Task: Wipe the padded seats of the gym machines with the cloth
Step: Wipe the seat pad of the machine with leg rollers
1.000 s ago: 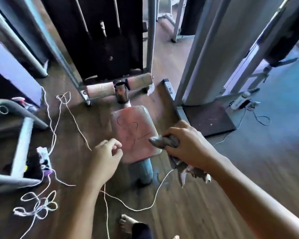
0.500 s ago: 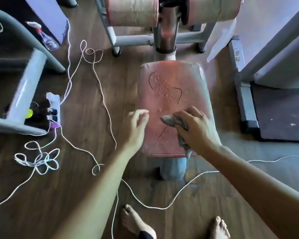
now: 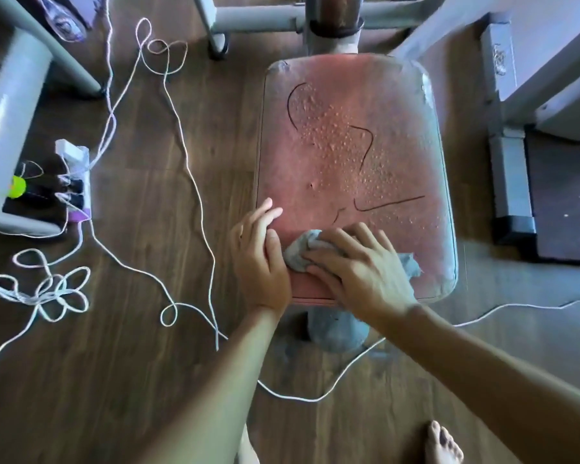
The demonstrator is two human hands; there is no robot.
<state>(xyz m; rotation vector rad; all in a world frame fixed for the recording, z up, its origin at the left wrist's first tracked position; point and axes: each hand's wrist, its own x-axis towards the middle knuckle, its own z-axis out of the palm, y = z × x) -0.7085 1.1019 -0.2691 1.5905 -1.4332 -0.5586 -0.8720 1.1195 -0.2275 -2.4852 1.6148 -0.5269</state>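
A worn pink padded seat [image 3: 349, 128] fills the middle of the head view, with water droplets and dark curved cracks on it. A bunched grey cloth [image 3: 295, 254] lies on the seat near its front edge. My right hand [image 3: 359, 266] presses down on the cloth with its fingers spread across it, pointing left. One corner of the cloth sticks out behind the hand on the right. My left hand [image 3: 262, 259] rests on the seat's front left edge, fingers straight and pointing away, thumb beside the cloth.
White cords [image 3: 181, 162] loop over the wooden floor on the left, by a power strip [image 3: 72, 175]. A grey machine frame [image 3: 10, 105] stands at left, another frame and dark base plate [image 3: 566, 195] at right. A bare foot [image 3: 444, 443] is at the bottom.
The view has closed in on the seat. My right hand has brought the cloth down onto the seat's front part, and my left hand has settled on the left edge.
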